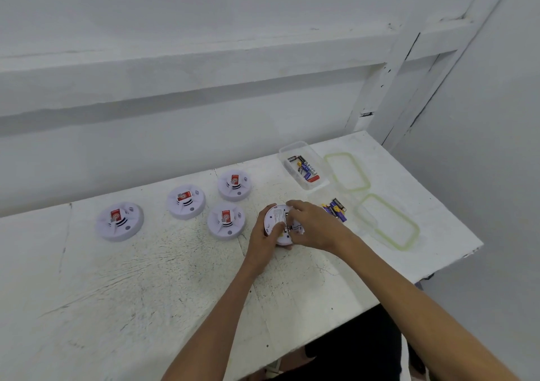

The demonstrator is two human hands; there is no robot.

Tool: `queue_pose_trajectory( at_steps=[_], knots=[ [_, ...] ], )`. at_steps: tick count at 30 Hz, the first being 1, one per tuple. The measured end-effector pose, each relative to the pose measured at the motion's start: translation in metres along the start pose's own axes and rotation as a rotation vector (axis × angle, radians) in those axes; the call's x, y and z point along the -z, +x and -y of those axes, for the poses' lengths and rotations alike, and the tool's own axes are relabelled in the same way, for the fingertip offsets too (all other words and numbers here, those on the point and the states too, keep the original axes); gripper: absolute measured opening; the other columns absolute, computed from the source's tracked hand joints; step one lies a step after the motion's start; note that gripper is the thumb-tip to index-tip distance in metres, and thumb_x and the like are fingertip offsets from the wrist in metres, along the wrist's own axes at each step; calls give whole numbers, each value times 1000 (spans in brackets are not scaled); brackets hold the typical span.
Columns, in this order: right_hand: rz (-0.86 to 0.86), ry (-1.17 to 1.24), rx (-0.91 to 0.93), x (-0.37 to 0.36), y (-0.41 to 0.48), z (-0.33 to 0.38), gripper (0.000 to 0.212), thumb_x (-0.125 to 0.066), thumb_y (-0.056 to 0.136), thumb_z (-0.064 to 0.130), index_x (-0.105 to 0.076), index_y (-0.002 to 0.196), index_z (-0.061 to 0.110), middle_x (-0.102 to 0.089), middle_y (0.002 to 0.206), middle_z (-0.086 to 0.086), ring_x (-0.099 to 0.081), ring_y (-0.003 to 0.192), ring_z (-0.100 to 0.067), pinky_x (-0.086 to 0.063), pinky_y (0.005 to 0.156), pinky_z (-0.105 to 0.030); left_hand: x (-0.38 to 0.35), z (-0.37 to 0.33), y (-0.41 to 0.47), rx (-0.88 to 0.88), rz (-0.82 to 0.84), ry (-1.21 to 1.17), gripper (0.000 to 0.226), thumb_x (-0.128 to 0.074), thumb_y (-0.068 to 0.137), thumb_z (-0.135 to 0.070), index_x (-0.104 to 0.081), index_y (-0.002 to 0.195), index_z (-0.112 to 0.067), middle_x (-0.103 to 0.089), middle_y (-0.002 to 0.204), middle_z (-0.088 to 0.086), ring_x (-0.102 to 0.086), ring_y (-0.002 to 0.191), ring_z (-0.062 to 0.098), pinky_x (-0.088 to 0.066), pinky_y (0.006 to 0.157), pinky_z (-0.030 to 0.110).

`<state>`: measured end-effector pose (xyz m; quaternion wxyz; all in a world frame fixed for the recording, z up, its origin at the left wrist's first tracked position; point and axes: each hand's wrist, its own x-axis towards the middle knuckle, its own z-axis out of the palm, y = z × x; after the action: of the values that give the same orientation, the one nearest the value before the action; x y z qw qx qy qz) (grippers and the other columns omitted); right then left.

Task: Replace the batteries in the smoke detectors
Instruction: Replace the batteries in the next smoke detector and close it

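A white smoke detector [276, 215] lies back side up on the white table [146, 278], its label and battery bay showing. My left hand [264, 241] grips its near left rim, thumb on the back. My right hand [312, 225] curls over its right side, fingertips at the battery bay; what they hold is hidden. Several more detectors with red stickers sit face up to the left: detector [119, 221], detector [186, 201], detector [234, 185], detector [226, 220].
A clear plastic box [302, 164] holds several batteries at the back right. Loose batteries [336, 208] lie in a second clear box just right of my right hand. Two green-rimmed lids, lid [347, 171] and lid [388, 221], lie near the table's right edge.
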<state>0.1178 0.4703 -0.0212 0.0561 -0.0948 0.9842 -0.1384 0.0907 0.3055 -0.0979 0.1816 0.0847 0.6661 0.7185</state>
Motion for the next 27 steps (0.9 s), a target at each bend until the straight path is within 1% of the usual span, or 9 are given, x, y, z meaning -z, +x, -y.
queue_pose_trajectory(
  at_steps=[2, 4, 8, 11, 15, 17, 19, 24, 27],
  knots=[
    [47, -24, 5, 6, 1, 2, 37, -64, 90, 31, -63, 120, 9, -43, 152, -7, -51, 128, -27, -45, 99, -34, 0, -1, -1, 20, -1, -20, 44, -57, 105, -17, -45, 147, -24, -63, 133, 3, -74, 102, 25, -64, 65, 39],
    [60, -55, 11, 10, 3, 3, 37, -63, 92, 31, -63, 121, 8, -45, 150, -7, -54, 124, -27, -46, 97, -34, 0, -3, -2, 32, -4, -25, 45, -57, 104, -16, -45, 147, -24, -63, 131, 5, -75, 98, 26, -64, 62, 37],
    [62, -126, 44, 6, 5, 5, 29, -58, 93, 30, -63, 111, 7, -52, 139, -10, -60, 110, -29, -47, 80, -31, -1, -5, -3, 28, 2, -26, 44, -55, 105, -17, -45, 147, -23, -63, 132, 5, -75, 99, 26, -64, 65, 40],
    [117, -204, 73, 3, 8, 10, 42, -53, 96, 43, -61, 114, 6, -37, 154, -20, -58, 117, -33, -45, 85, -33, -2, -8, -3, 23, -4, -10, 40, -53, 106, -18, -46, 145, -23, -64, 130, 3, -74, 98, 22, -64, 66, 44],
    [177, -235, 99, -1, 17, 8, 57, -51, 93, 62, -60, 108, 8, -42, 150, -23, -64, 97, -32, -47, 76, -33, 1, -5, -2, 35, -5, -2, 40, -52, 107, -22, -45, 146, -24, -65, 130, 5, -75, 95, 29, -63, 66, 51],
    [195, -266, 119, 5, 18, 9, 47, -52, 95, 53, -59, 106, 7, -43, 149, -24, -63, 88, -30, -43, 69, -31, 1, -4, -2, 42, -4, 0, 41, -54, 106, -25, -45, 146, -26, -65, 131, 6, -75, 95, 31, -63, 66, 50],
    [217, -292, 131, 11, 18, 10, 38, -51, 96, 40, -59, 107, 4, -41, 150, -24, -60, 88, -31, -42, 69, -33, 1, -5, -3, 42, 2, 1, 41, -55, 106, -25, -46, 146, -27, -66, 130, 6, -75, 94, 30, -63, 66, 49],
    [146, -358, 210, -2, 18, 9, 55, -47, 96, 56, -58, 107, 3, -45, 144, -32, -64, 89, -35, -47, 70, -35, 3, -6, -1, 39, 9, 1, 41, -52, 107, -21, -44, 147, -24, -64, 132, 3, -74, 98, 25, -64, 66, 44],
    [118, -397, 233, -12, 16, 4, 61, -28, 96, 57, -55, 109, 4, -53, 134, -32, -62, 88, -35, -51, 66, -38, 3, -6, -1, 36, 18, -4, 40, -49, 108, -20, -45, 147, -24, -64, 133, 3, -74, 101, 27, -64, 66, 43]
  ],
)
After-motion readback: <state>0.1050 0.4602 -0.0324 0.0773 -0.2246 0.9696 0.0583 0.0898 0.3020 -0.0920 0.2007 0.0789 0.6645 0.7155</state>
